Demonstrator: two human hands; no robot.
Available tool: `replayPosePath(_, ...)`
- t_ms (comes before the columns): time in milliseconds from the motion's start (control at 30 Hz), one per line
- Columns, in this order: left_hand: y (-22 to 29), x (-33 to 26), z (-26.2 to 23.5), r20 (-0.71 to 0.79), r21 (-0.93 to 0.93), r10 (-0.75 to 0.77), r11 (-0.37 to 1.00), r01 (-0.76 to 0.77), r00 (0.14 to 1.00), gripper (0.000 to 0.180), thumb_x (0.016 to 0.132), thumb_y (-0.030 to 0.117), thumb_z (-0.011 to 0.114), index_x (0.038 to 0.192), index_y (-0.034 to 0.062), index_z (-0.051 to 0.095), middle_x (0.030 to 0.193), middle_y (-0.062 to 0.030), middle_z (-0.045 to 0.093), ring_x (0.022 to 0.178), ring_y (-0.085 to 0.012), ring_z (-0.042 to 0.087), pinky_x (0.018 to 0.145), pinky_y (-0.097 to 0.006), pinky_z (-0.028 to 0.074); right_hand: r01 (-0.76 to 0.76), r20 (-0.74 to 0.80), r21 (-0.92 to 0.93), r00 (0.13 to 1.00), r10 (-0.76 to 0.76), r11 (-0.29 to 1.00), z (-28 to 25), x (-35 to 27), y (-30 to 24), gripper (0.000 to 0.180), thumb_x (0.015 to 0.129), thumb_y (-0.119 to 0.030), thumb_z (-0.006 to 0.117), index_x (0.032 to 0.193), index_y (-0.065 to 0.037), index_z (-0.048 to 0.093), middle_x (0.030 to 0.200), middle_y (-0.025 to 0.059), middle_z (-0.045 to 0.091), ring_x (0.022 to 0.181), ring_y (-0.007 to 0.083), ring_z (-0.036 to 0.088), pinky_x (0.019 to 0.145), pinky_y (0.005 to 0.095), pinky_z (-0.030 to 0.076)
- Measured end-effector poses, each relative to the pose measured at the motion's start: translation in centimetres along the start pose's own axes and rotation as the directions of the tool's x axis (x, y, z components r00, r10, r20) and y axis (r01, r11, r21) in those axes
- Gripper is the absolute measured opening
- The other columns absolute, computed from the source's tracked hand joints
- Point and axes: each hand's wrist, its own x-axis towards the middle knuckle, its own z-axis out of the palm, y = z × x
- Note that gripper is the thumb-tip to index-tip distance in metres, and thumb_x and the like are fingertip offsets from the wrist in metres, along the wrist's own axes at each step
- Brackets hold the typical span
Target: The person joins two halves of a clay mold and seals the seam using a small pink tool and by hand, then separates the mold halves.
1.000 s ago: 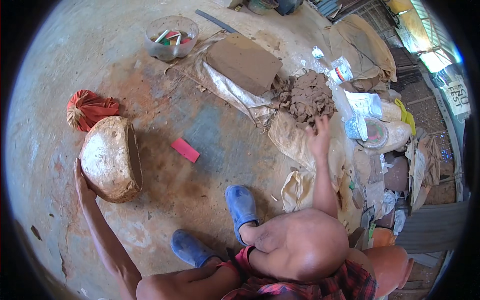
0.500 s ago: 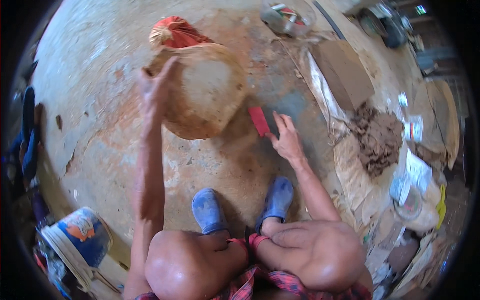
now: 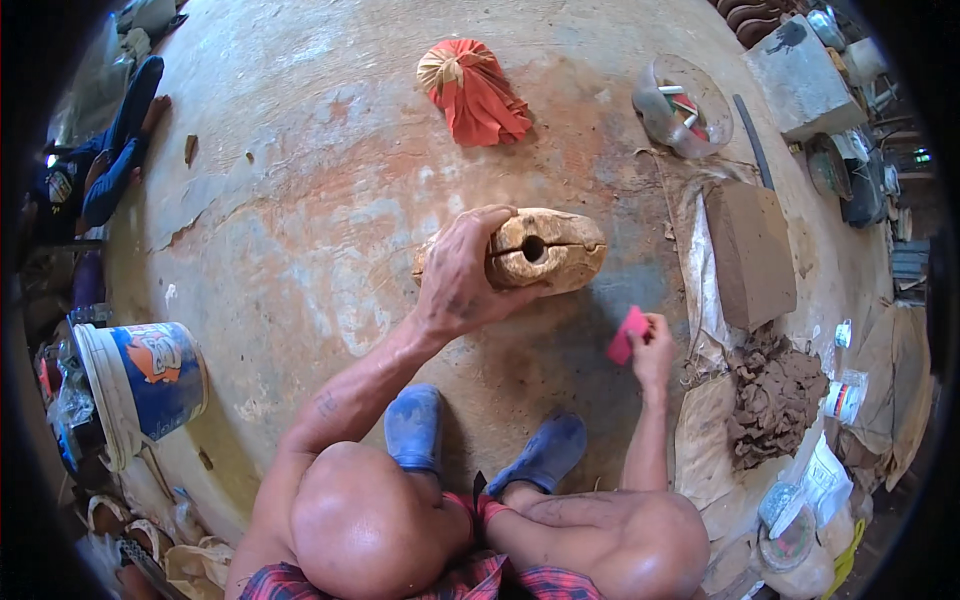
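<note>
My left hand [image 3: 465, 270] grips a thick, pale brown two-part mold [image 3: 560, 250] from its left side. A seam runs along the mold's edge, and a round dark hole sits on that seam, facing up at me. My hand covers much of its left part. Lower right, my right hand [image 3: 652, 350] pinches a small flat pinkish-red rectangular piece [image 3: 628, 335]; its exact kind is unclear. Beyond the mold, a red-orange cloth bundle [image 3: 480, 100] with a tan gathered top lies on the floor.
A block of brown clay [image 3: 755, 255] and a heap of clay scraps [image 3: 775, 400] lie on sheets at the right. Farther back stands a clear bowl [image 3: 680, 110] with small items. A blue-and-white bucket [image 3: 150, 380] is at the left. Another person's leg [image 3: 120, 170] shows far left.
My left hand has turned the mold from its broad round face onto its edge and brought it to the right, away from the cloth bundle. My right hand still holds the red piece, now lower.
</note>
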Motion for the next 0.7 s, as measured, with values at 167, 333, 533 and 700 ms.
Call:
replayPosePath(167, 0.3, 0.3, -0.4, 0.056, 0.024, -0.058, 0.998, 0.057, 0.997, 0.091, 0.064, 0.042, 0.100, 0.136, 0.0066, 0.056, 0.127, -0.0154, 0.070, 0.117, -0.0347, 0.068, 0.101, -0.047, 0.053, -0.025, -0.110, -0.246, 0.994, -0.002, 0.969, -2.0, -0.3, 0.2, 0.045, 0.094, -0.010, 0.077, 0.135, 0.002, 0.064, 0.125, 0.0204, 0.072, 0.114, 0.0286, 0.071, 0.101, 0.0392, 0.054)
replayPosePath(333, 0.0, 1.4, -1.9, 0.164, -0.011, -0.134, 0.990, 0.138, 0.977, 0.105, 0.064, 0.053, 0.097, 0.146, 0.0043, 0.053, 0.132, -0.0166, 0.069, 0.124, -0.0363, 0.066, 0.107, -0.048, 0.050, 0.294, -0.180, -0.274, 0.920, -0.349, 0.916, -0.6, 0.0, -9.2, 0.052, 0.099, -0.031, 0.073, 0.138, 0.003, 0.064, 0.143, 0.0196, 0.061, 0.135, 0.0357, 0.058, 0.114, 0.0451, 0.045)
replayPosePath(533, -1.9, 4.3, -4.7, 0.662, -0.115, -0.024, 0.985, 0.133, 0.749, 0.132, 0.060, 0.050, 0.100, 0.165, 0.0093, 0.030, 0.164, -0.0227, 0.042, 0.150, -0.0408, 0.043, 0.123, -0.048, 0.039, 0.678, 0.070, -0.197, 0.730, -0.680, 0.708, -4.4, 3.7, -20.0, 0.053, 0.098, -0.041, 0.074, 0.133, -0.002, 0.068, 0.141, 0.0173, 0.062, 0.130, 0.0359, 0.061, 0.107, 0.0459, 0.051)
replayPosePath(700, -2.7, 10.0, -12.7, 0.864, 0.005, -0.024, 0.999, 0.038, 0.503, 0.120, 0.067, 0.044, 0.097, 0.164, 0.0104, 0.035, 0.165, -0.0215, 0.042, 0.150, -0.0405, 0.043, 0.123, -0.049, 0.039, 0.787, 0.336, -0.134, 0.608, -0.719, 0.602, -8.7, 7.2, -27.6, 0.047, 0.093, -0.032, 0.080, 0.129, -0.003, 0.070, 0.136, 0.0150, 0.066, 0.123, 0.0345, 0.066, 0.102, 0.0427, 0.055)
